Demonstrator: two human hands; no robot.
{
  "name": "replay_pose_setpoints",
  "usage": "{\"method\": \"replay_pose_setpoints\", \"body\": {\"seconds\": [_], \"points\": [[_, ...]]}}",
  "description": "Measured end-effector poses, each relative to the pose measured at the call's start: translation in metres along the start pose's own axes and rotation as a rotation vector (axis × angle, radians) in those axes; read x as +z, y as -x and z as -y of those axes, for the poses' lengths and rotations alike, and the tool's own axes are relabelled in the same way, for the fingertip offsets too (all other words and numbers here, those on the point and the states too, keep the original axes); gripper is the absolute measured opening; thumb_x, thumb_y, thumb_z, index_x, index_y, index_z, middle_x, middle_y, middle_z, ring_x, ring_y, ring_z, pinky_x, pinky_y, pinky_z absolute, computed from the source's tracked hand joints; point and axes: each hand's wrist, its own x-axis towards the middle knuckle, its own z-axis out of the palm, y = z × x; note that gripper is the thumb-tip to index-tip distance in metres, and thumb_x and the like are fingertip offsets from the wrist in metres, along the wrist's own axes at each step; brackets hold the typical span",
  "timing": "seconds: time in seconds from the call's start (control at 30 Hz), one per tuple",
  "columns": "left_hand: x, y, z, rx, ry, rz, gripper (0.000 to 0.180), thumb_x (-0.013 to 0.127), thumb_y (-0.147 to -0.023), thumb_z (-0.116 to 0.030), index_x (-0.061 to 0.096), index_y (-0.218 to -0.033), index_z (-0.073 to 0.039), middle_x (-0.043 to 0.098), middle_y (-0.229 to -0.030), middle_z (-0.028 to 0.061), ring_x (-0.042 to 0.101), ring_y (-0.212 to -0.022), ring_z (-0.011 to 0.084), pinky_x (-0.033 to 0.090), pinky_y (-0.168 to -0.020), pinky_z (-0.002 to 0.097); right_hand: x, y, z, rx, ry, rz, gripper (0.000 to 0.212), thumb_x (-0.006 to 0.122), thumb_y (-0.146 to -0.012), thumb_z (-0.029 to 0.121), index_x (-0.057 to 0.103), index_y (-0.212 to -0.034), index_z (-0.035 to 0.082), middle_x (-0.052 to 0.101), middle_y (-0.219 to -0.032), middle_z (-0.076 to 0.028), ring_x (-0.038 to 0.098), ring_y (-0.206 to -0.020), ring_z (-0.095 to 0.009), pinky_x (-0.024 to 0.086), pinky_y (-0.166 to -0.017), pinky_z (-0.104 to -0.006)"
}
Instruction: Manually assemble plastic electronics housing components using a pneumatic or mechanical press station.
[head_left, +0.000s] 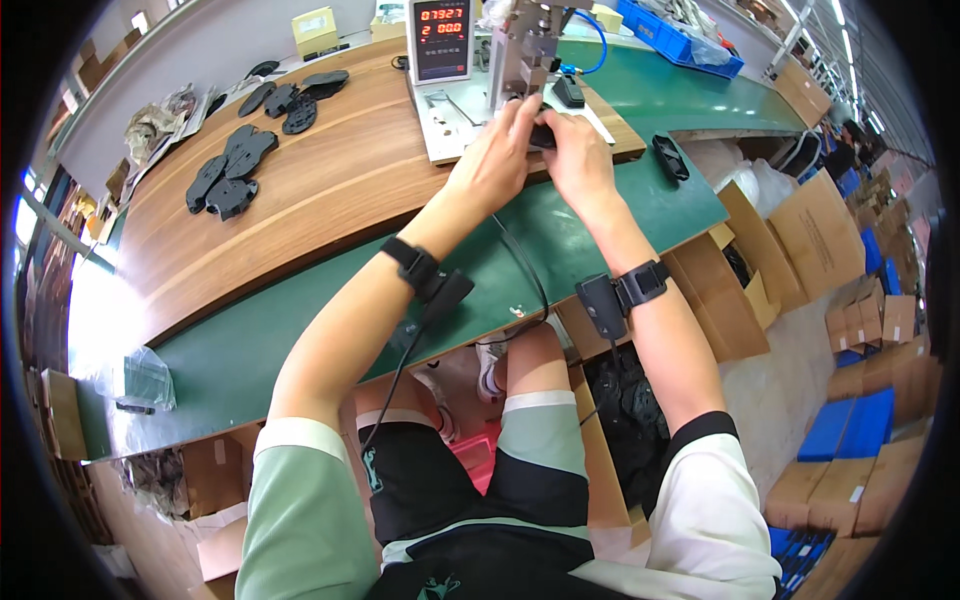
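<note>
From the head camera, both hands meet at the foot of a small grey metal press fixture [525, 45] that stands on a pale metal base plate [450, 120] at the far side of the wooden bench [330, 190]. The left hand [490, 160] is curled, its fingers reaching forward onto a small black plastic part [541, 136]; the right hand [578, 158] is closed about the same part from the other side, thumb and fingers pinching it. The part sits between the two hands, right under the fixture's head and just above the plate, so it seems to be in the middle of being seated or lifted there; which of the two I cannot tell.

As a judgement of progress: a group of flat black moulded pieces [230, 170] lies well to the left on the bench, with a further cluster of the same pieces [295, 98] beyond it, and one black piece [670, 157] rests on the green belt surface [600, 240] to the right. This suggests repeated work with a good many pieces left, though which are finished is not clear. A grey counter box with red digits [440, 38] stands just left of the fixture. Black wrist-worn devices sit on both forearms.
</note>
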Motion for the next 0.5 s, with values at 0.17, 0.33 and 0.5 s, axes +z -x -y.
{"method": "replay_pose_setpoints", "body": {"seconds": [0.17, 0.33, 0.5], "points": [[-0.079, 0.057, 0.03, -0.285, -0.562, -0.07, 0.083, 0.071, -0.082, -0.011, 0.033, -0.154, -0.002, 0.046, -0.15, 0.0255, 0.042, -0.143, 0.0439, 0.029, -0.123, 0.0591, -0.011, 0.008, -0.018, 0.009, -0.015, 0.02, 0.035, 0.071, -0.079, -0.003, 0.07, -0.112, 0.008, 0.073, -0.107, -0.014, 0.068, -0.107, -0.037, 0.056, -0.092, -0.0486], [-0.205, 0.13, 0.114, -0.736, -1.126, -0.058, 0.079, 0.063, -0.093, -0.029, 0.03, -0.161, -0.006, 0.028, -0.167, 0.0308, 0.02, -0.158, 0.0452, 0.016, -0.126, 0.0651, -0.005, 0.001, -0.009, 0.007, -0.016, 0.042, 0.034, 0.072, -0.078, -0.003, 0.069, -0.111, 0.006, 0.072, -0.108, -0.012, 0.067, -0.107, -0.037, 0.055, -0.093, -0.0476], [-0.244, 0.166, 0.124, -1.007, -1.068, -0.033, 0.059, 0.065, -0.094, -0.036, 0.056, -0.15, -0.017, 0.044, -0.159, 0.0292, 0.03, -0.156, 0.0418, 0.017, -0.125, 0.0645, -0.007, 0.0, -0.013, -0.013, -0.015, 0.022, 0.033, 0.073, -0.077, -0.003, 0.069, -0.109, 0.006, 0.072, -0.106, -0.012, 0.067, -0.104, -0.037, 0.055, -0.09, -0.048]]}}
